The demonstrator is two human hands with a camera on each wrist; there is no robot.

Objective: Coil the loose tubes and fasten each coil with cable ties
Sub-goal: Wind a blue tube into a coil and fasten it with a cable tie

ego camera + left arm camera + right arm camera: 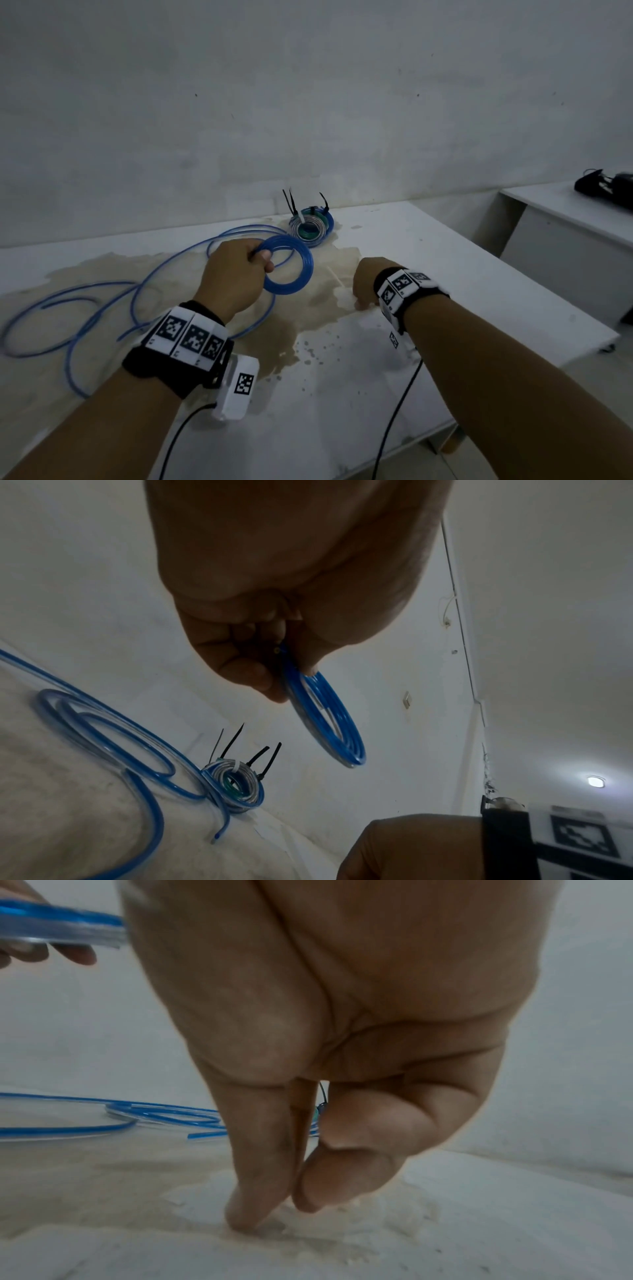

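Left hand (236, 274) around blue coil (289, 265)

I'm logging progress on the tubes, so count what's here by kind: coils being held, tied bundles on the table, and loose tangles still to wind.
Blue coil held in the left hand: 1
Tied bundle of coils on the table: 1
Loose blue tube tangle: 1
Total: 3

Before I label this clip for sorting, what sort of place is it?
Probably a bare workroom or lab: a stained white table against a plain wall, and blue tubing spread out.
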